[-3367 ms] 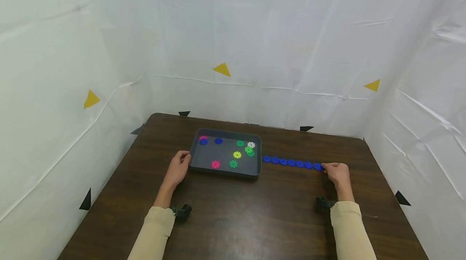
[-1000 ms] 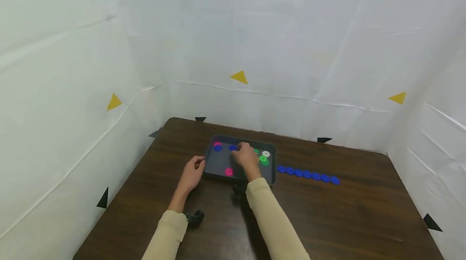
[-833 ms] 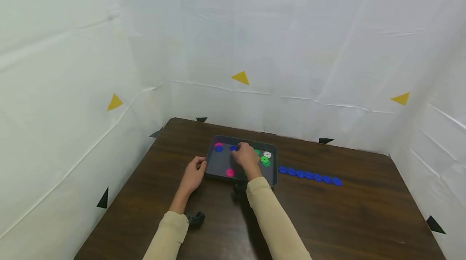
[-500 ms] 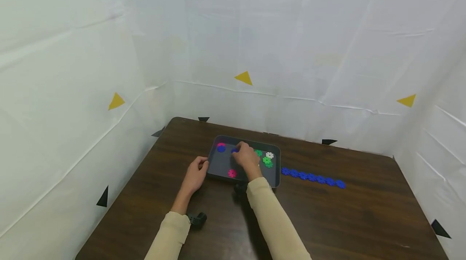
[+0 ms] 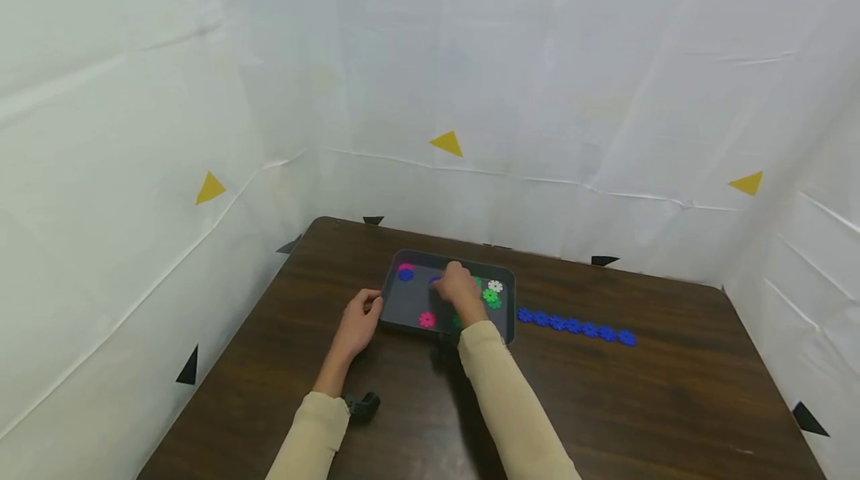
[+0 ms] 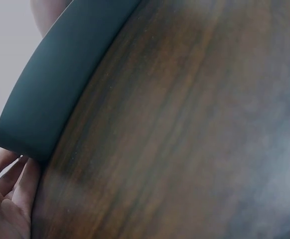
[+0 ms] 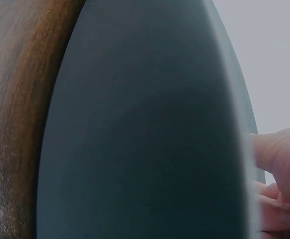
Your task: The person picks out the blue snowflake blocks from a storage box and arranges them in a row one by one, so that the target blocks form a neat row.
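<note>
My left hand (image 5: 359,319) holds the left side of a dark grey tray (image 5: 411,314). In the left wrist view its thumb is at the rim and its fingers lie against the outer wall of the tray. Over the tray, my right hand (image 5: 460,292) pinches a blue snowflake disc (image 5: 434,281), mostly covered by the fingers. Still in the tray are a blue disc (image 5: 406,275) overlapping a pink one (image 5: 405,266), another pink disc (image 5: 427,320), a white disc (image 5: 495,286) and green discs (image 5: 490,295). My right hand hides part of the tray floor.
To the right of the tray, a row of several blue discs (image 5: 573,325) lies end to end on the brown wooden table (image 5: 645,398). White sheeting (image 5: 510,92) with yellow and black triangles hangs behind the table and on both sides.
My right hand has left the right end of the blue row and come into the tray. Lately it shifts slightly right, the blue disc with it. The left hand stays on the tray.
</note>
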`<control>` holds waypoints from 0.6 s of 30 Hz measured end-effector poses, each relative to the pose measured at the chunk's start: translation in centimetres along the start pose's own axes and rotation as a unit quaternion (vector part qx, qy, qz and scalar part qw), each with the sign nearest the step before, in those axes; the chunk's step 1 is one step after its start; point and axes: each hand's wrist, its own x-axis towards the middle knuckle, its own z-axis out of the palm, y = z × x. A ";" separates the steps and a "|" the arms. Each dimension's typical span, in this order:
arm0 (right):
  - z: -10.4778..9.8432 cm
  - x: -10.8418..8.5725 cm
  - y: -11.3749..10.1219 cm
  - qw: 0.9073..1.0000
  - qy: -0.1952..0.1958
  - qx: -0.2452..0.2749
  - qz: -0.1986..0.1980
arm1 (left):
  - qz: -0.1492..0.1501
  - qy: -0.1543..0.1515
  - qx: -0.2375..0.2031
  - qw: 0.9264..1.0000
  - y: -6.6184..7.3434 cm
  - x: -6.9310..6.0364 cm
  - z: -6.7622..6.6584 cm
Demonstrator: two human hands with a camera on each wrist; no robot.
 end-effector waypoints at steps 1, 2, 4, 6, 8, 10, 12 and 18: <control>0.0 0.0 0.0 1.000 0.002 0.001 0.001 | -0.001 0.000 0.001 1.000 0.0 0.0 0.0; 0.0 0.0 0.1 1.000 0.004 0.004 0.000 | -0.003 0.000 0.000 1.000 -0.1 0.0 0.0; 0.1 -0.1 0.2 1.000 0.014 0.011 -0.002 | -0.002 -0.001 0.001 1.000 -0.1 0.0 -0.1; 0.1 -0.1 0.3 0.999 0.026 0.020 -0.008 | -0.001 0.000 -0.002 1.000 -0.1 0.0 -0.1; 0.1 -0.1 0.4 0.999 0.039 0.032 -0.014 | 0.002 0.001 -0.004 1.000 -0.1 -0.1 -0.2; 0.1 -0.2 0.5 0.998 0.048 0.038 -0.020 | 0.007 0.002 -0.004 1.000 -0.2 0.0 -0.3; 0.0 -0.4 0.6 0.997 0.053 0.046 -0.023 | 0.003 0.001 -0.007 1.000 -0.2 0.1 -0.3; -0.3 -0.8 1.1 0.996 0.047 0.070 -0.037 | -0.006 -0.003 -0.004 1.000 -0.4 0.7 -0.6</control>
